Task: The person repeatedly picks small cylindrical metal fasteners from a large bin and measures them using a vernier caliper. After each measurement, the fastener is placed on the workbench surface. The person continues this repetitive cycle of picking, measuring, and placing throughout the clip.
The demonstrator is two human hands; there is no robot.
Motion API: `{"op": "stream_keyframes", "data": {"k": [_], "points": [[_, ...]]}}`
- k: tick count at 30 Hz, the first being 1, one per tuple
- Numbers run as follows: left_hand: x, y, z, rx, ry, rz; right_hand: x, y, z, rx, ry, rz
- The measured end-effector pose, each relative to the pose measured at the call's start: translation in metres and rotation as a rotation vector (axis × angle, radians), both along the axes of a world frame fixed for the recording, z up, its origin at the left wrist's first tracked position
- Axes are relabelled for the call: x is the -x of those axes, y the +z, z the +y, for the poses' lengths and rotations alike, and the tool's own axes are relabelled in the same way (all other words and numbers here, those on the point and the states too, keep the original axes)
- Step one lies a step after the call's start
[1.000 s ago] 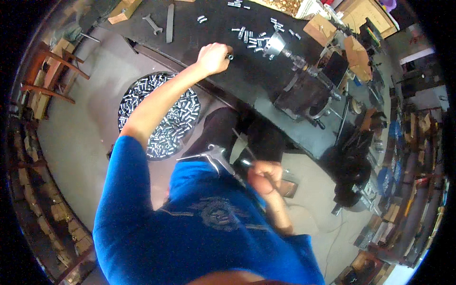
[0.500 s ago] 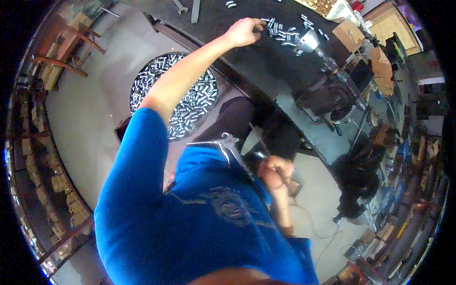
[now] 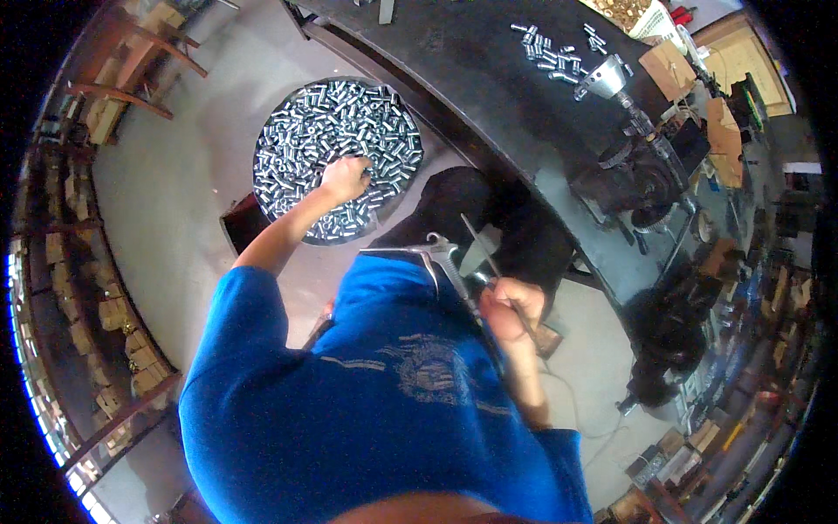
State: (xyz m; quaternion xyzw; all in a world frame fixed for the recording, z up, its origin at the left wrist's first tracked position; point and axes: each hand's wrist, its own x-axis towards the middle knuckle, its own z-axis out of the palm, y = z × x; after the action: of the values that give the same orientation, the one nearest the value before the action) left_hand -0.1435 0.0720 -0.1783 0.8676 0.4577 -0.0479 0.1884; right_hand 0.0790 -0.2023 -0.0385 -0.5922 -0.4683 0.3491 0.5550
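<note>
My left hand (image 3: 347,177) is down on the heap of short shiny metal cylinders (image 3: 327,122) in a round tub (image 3: 256,166). Its fingers curl in among the pieces; what they hold, if anything, is hidden. Close to my body, my right hand (image 3: 513,307) is closed around a thin dark rod (image 3: 476,234), which sticks out above and below the fist. A shiny rounded metal part (image 3: 482,278) shows beside that fist, and whether the hand grips it too I cannot tell. Next to it, an air blow gun (image 3: 443,249) with a long thin nozzle lies across my lap.
On the dark workbench (image 3: 489,79) lies a small group of similar metal cylinders (image 3: 550,57), beside a chuck (image 3: 604,79) on a geared machine (image 3: 633,175). Cardboard pieces (image 3: 668,70) stand behind it. A wooden stool (image 3: 144,52) is at far left, and shelves of parts curve along both sides.
My left hand has moved from the cylinders on the bench down and left to the tub's heap. My right hand keeps its grip on the rod. The view has shifted slightly.
</note>
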Motion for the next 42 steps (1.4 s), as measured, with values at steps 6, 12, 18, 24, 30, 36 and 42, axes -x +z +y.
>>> {"op": "stream_keyframes", "data": {"k": [6, 12, 18, 24, 30, 36, 42], "points": [[-0.011, -0.015, 0.008, -0.031, -0.228, 0.131, 0.009, -0.007, -0.006, 0.047, -0.110, 0.006], [-0.009, -0.013, 0.014, -0.062, -0.379, 0.147, 0.010, -0.004, -0.005, 0.055, -0.123, -0.036], [-0.016, 0.068, -0.018, 0.901, 0.317, -0.743, 0.009, -0.014, -0.004, 0.084, -0.118, 0.116], [-0.040, 0.128, -0.070, 0.972, -0.009, -0.892, 0.009, 0.003, 0.017, 0.005, 0.019, -0.001], [-0.059, 0.155, -0.097, 0.747, -0.222, -0.916, 0.005, 0.019, 0.031, -0.027, 0.091, -0.059], [-0.070, 0.181, -0.109, 0.412, -0.407, -0.799, 0.004, 0.018, 0.031, 0.018, 0.166, -0.026], [-0.074, 0.185, -0.110, 0.151, -0.576, -0.710, 0.002, 0.026, 0.031, -0.007, 0.148, -0.157]]}}
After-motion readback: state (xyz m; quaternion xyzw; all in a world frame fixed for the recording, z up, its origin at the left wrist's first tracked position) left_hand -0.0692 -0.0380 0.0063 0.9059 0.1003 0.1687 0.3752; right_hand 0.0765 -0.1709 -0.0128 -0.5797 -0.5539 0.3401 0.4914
